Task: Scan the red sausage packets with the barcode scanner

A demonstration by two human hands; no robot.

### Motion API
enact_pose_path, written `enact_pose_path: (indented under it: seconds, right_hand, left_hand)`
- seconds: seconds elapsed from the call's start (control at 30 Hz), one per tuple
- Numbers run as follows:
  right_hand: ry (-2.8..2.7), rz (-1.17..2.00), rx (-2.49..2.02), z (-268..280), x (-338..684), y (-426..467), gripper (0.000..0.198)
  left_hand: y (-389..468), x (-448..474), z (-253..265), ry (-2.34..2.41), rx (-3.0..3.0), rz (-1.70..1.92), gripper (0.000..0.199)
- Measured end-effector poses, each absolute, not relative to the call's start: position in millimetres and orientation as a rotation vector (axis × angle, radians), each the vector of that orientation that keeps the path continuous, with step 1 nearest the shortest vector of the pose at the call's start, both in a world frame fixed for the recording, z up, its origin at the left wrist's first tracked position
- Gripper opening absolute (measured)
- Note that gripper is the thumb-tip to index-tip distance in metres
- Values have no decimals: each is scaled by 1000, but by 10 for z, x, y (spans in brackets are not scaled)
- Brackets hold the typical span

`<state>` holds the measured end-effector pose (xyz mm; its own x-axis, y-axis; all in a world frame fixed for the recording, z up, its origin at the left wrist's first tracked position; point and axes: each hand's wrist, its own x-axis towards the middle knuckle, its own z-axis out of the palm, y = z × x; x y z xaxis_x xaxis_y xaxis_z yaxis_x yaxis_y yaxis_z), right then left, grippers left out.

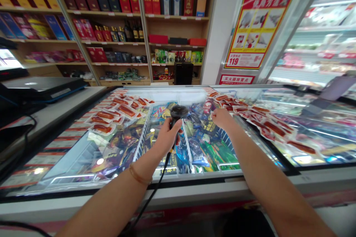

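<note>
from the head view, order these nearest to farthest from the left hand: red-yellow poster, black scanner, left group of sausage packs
1. Black scanner: held in the left hand.
2. Left group of sausage packs: to the hand's left.
3. Red-yellow poster: well beyond, up to the right.

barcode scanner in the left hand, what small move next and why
Perhaps move the right hand to the packaged sausages beside it and take one pack: the left hand holds the barcode scanner, and those packs lie close by.
</note>
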<state>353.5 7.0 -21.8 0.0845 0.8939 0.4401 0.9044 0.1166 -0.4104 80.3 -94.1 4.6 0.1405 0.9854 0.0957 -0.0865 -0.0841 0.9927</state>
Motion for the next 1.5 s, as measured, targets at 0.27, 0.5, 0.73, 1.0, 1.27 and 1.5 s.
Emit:
enact_pose_path:
  seconds: [0.27, 0.5, 0.73, 1.0, 1.27, 1.5]
  right_hand:
    - [-2043, 111, -1649, -81, 3378, -62, 48]
    - [-2231, 168, -1474, -317, 2962, -45, 49]
    - [-2457, 137, -1329, -188, 2900, -116, 34]
    - [-2456, 190, -1248, -157, 2808, -177, 44]
    - [-1881, 133, -1423, -100, 2931, -119, 19]
    - [-1631, -67, -1301, -3, 3083, -114, 16]
  left_hand:
    - [-926, 799, 30, 1009, 1295, 1214, 50]
    - [-937, 814, 28, 1014, 1313, 1208, 50]
    - [-926, 812, 7, 1016, 1326, 1208, 50]
    - [-919, 813, -8, 1014, 1341, 1213, 49]
    - [-938, 783, 39, 967, 1270, 1267, 49]
    - [-968, 775, 60, 879, 1307, 1262, 46]
